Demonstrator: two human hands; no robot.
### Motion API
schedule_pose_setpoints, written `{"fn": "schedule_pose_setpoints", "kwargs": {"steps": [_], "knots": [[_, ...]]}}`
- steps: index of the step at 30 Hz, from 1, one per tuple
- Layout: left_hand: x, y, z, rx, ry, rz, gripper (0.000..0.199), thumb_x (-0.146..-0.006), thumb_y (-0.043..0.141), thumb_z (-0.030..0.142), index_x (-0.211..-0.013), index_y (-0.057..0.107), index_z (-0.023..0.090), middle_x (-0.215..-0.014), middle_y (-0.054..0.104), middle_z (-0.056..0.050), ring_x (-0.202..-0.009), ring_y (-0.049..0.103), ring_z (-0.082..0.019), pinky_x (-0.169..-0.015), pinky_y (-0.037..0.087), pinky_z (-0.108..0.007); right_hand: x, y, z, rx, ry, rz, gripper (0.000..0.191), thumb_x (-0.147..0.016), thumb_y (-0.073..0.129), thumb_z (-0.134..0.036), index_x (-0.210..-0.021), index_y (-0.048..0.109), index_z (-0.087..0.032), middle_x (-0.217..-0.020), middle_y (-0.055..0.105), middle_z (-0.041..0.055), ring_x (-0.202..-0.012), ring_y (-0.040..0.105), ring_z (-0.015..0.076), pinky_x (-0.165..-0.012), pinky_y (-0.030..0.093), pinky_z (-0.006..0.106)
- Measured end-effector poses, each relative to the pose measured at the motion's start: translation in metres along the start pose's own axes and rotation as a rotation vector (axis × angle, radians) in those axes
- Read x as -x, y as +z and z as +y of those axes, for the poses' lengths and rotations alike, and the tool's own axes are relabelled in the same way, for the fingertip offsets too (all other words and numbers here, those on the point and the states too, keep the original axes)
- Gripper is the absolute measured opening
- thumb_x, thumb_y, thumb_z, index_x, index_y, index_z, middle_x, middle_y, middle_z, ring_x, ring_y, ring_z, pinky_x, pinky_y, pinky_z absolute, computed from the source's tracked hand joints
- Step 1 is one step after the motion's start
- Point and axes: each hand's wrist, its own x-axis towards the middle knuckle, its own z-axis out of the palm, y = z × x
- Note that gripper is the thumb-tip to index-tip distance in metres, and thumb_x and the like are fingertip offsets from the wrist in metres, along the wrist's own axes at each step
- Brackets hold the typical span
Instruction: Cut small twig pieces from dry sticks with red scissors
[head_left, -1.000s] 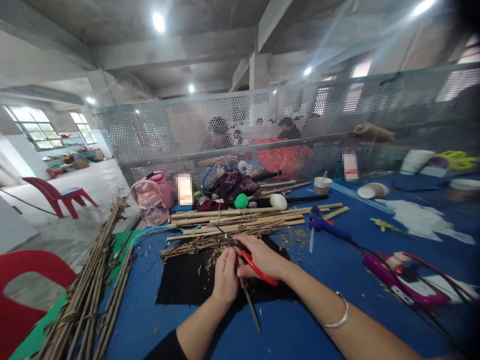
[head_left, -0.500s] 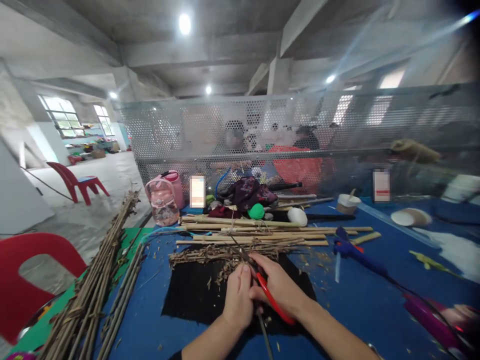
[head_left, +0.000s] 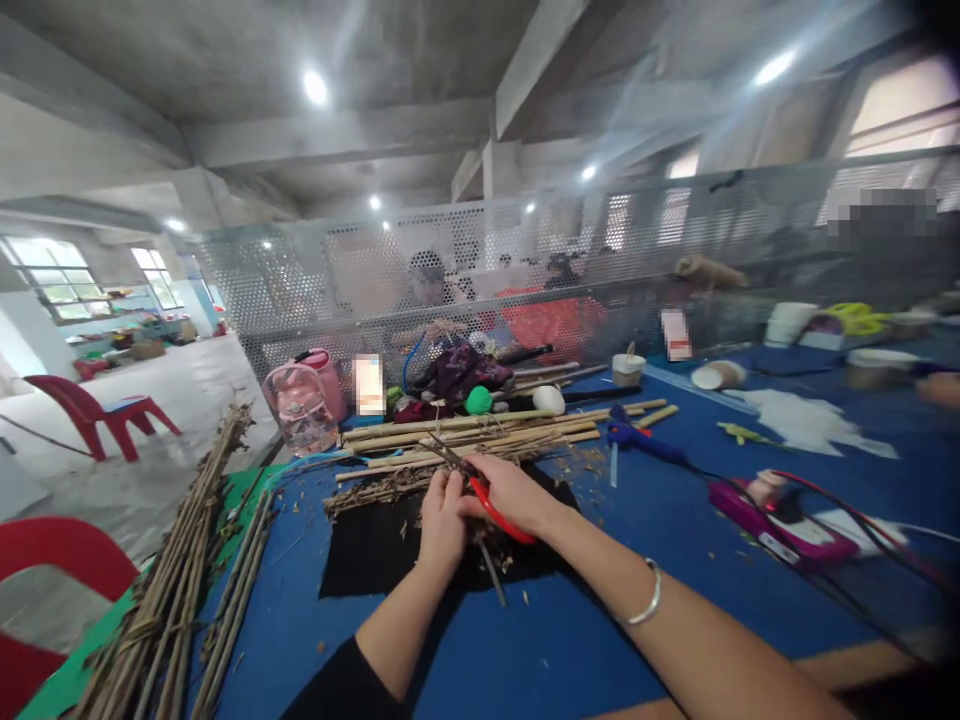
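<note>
My right hand (head_left: 508, 492) is wrapped round the handles of red-handled scissors (head_left: 501, 517), whose dark blades point up and left. Close beside it, my left hand (head_left: 442, 520) pinches a thin dark stick (head_left: 491, 568) that slants down toward me. The hands nearly touch above a black cloth (head_left: 367, 550). Dry twigs with curled leaves (head_left: 375, 490) lie along the cloth's far edge. Behind them are pale cut sticks (head_left: 405, 436). My fingers hide where the blades and the stick meet.
Bundled long stems (head_left: 169, 590) lie at the left. A blue glue gun (head_left: 645, 440) and a purple power strip (head_left: 780, 525) with cables are at the right. A pink bag (head_left: 304, 400) stands before a perforated metal screen (head_left: 277, 290); people sit behind it.
The view has turned to the right, bringing more of the right side into sight. Both hands still hold the scissors and stick, and appear a little further left and higher.
</note>
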Motion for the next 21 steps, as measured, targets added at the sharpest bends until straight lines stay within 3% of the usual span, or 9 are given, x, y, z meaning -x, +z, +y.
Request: {"fn": "schedule_pose_setpoints", "kwargs": {"steps": [6,14,18,21], "knots": [[-0.005,-0.007,0.006,0.033,0.049,-0.051,0.035,-0.074,0.054,0.05,-0.072,0.05,0.015,-0.05,0.045,0.006,-0.038,0.039,-0.005,-0.037,0.032,-0.017,-0.001,-0.001,-0.009,0.005,0.009,0.042,0.049,-0.07,0.063,-0.049,-0.108,0.055,-0.019,-0.108,0.059,0.0098,-0.095,0.054,0.022,-0.083,0.041,0.033],[0.004,0.002,0.016,0.024,-0.003,-0.136,0.037,-0.073,0.054,0.052,-0.076,0.05,0.015,-0.046,0.045,0.006,-0.031,0.038,-0.006,-0.031,0.029,-0.017,0.008,-0.011,-0.011,-0.023,-0.005,0.042,0.049,-0.069,0.065,-0.045,-0.109,0.054,-0.02,-0.103,0.061,0.0073,-0.093,0.055,0.0214,-0.082,0.042,0.032],[0.003,0.01,0.012,0.065,0.011,-0.076,0.036,-0.072,0.055,0.05,-0.076,0.051,0.015,-0.047,0.047,0.006,-0.033,0.039,-0.006,-0.033,0.031,-0.017,0.01,-0.015,-0.008,-0.006,0.021,0.031,0.047,-0.067,0.065,-0.045,-0.106,0.056,-0.019,-0.1,0.061,0.0072,-0.09,0.056,0.0213,-0.079,0.043,0.032],[0.003,0.016,0.007,0.077,-0.016,-0.054,0.035,-0.072,0.055,0.049,-0.074,0.05,0.015,-0.046,0.046,0.006,-0.034,0.04,-0.006,-0.034,0.031,-0.018,0.012,-0.016,-0.004,-0.047,0.063,-0.038,0.044,-0.07,0.062,-0.047,-0.104,0.056,-0.019,-0.087,0.064,0.0046,-0.077,0.059,0.0188,-0.071,0.045,0.029]]}}
